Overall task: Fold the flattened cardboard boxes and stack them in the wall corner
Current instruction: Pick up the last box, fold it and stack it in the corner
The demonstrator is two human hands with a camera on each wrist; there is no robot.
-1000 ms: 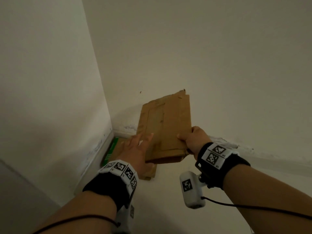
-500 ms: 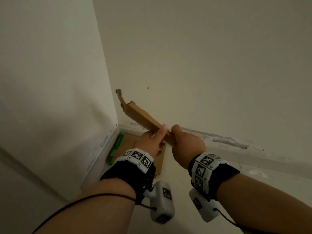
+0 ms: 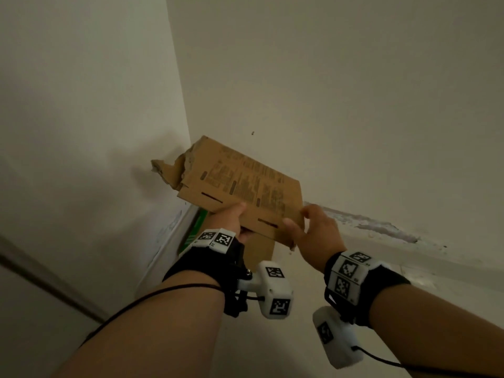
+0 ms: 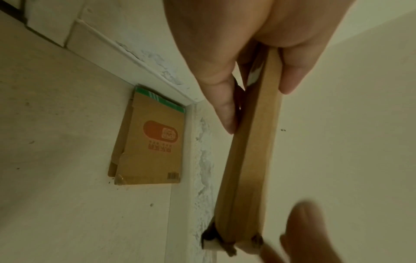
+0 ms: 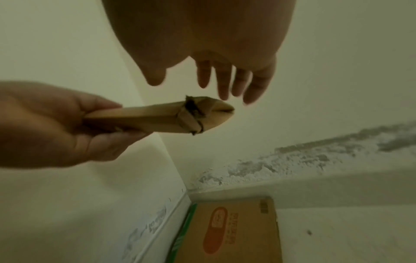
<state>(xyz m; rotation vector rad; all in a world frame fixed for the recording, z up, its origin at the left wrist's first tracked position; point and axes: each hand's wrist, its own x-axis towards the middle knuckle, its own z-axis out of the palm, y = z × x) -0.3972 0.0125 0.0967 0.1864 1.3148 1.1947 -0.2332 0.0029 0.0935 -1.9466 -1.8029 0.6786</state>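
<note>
Step in hand: a folded cardboard box (image 3: 242, 184) is held in the air above the wall corner (image 3: 191, 203); by my reading it is about to be laid on the pile there.
Left hand: the left hand (image 3: 231, 219) pinches the near edge of the box, thumb on top and fingers (image 4: 223, 106) underneath, as the left wrist view shows plainly.
Right hand: the right hand (image 3: 313, 230) is at the box's lower right corner with its fingers (image 5: 225, 83) spread and loose; in the right wrist view they hover just beside the corner and clasp nothing.
Box in the air: centre of the head view, tilted, printed face up, with a torn flap (image 3: 167, 170) sticking out at its upper left end.
Pile on the floor: another flat box (image 4: 155, 140) with an orange label lies on the floor (image 4: 56, 178), pushed against both skirting boards in the corner, at the bottom of the right wrist view.
How to do it well: bring the right hand back onto the edge so both hands steady the box, level it, and lower it square over the one below.
Aim: slide its far edges toward both walls so the pile stays even.
Watch: the torn flap may catch on the wall or spring open; tuck it under or press it flat before letting go.
</note>
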